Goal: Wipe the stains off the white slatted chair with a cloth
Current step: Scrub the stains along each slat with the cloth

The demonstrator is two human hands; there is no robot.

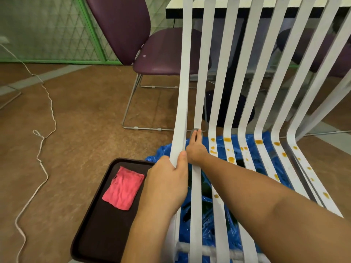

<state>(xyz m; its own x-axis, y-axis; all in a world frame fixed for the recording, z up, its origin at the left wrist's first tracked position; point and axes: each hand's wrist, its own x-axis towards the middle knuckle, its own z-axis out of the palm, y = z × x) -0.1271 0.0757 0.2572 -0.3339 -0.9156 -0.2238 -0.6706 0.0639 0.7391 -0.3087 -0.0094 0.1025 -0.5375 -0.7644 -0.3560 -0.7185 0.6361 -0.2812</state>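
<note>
- Under our head camera, the white slatted chair (pixel 214 103) looks stiff and light; its orange stains (pixel 230 159) dot the seat slats, well right of our left hand (pixel 167 184), which is clamped round the outermost slat.
- Our right hand (pixel 195 149) presses what looks like a grey cloth (pixel 194 130) onto the second slat, fingers nearly straight.
- A soft pink cloth (pixel 123 187) lies limp on the dark tray (pixel 91 234), just left of our left hand, easily pinched anywhere.
</note>
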